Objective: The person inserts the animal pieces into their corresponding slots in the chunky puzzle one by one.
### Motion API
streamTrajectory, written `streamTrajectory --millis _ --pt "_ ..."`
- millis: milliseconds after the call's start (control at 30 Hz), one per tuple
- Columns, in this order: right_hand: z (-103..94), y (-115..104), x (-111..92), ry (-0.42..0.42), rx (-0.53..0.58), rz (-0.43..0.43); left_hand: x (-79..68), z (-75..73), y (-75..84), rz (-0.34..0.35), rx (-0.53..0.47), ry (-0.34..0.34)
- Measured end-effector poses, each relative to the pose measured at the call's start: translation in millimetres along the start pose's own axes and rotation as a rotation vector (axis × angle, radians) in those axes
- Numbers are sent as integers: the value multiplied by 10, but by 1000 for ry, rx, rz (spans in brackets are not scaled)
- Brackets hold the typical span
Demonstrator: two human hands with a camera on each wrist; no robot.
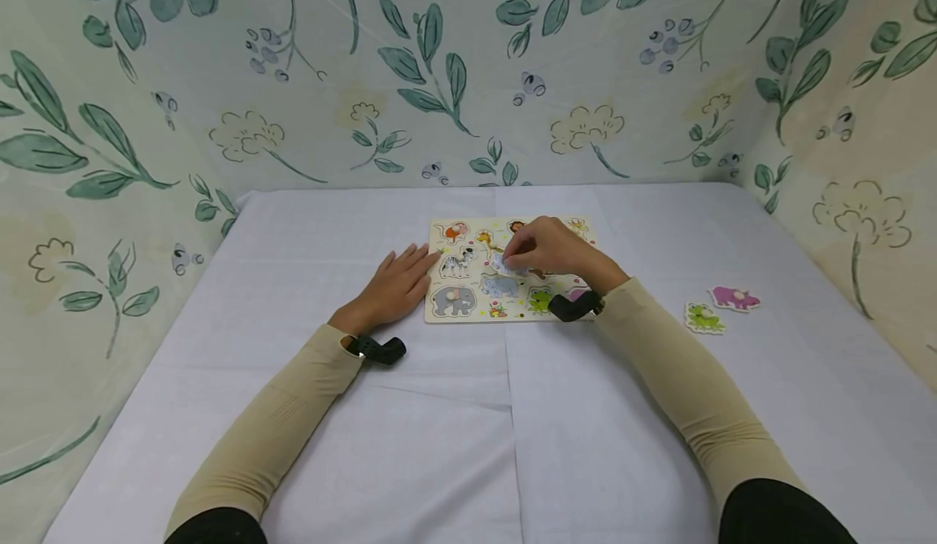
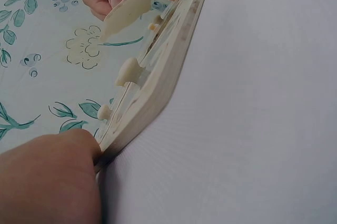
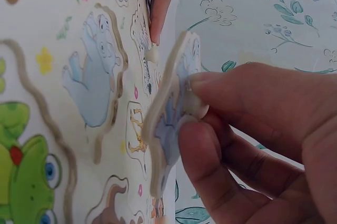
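A wooden animal puzzle board (image 1: 476, 319) lies flat on the white cloth. My right hand (image 1: 554, 247) is over its middle and pinches a blue hippo puzzle piece (image 3: 172, 110) by its knob between thumb and fingers. In the right wrist view the piece is apart from the board, tilted on edge near the blue hippo-shaped recess (image 3: 95, 71). My left hand (image 1: 398, 284) rests flat at the board's left edge, fingers extended, fingertips touching it. Zebra (image 1: 457, 264) and elephant (image 1: 453, 302) pieces sit in the board. My right hand hides part of the board's right side.
A pink animal piece (image 1: 735, 298) and a green frog piece (image 1: 704, 318) lie on the cloth to the right of the board. Behind the table hangs a leaf-patterned curtain (image 1: 483, 72). Folds run through the white tablecloth (image 1: 424, 463).
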State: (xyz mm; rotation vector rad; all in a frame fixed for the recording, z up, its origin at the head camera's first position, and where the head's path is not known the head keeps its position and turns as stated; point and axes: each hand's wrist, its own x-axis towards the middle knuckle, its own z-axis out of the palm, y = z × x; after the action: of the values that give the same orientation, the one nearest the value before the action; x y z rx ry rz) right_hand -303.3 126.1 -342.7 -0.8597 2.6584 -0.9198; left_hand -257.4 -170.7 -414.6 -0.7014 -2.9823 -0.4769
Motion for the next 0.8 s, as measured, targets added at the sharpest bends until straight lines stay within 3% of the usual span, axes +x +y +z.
streamTrajectory --millis 800 --pt "103 -60 -4 -26 -23 -25 3 7 -8 10 -15 11"
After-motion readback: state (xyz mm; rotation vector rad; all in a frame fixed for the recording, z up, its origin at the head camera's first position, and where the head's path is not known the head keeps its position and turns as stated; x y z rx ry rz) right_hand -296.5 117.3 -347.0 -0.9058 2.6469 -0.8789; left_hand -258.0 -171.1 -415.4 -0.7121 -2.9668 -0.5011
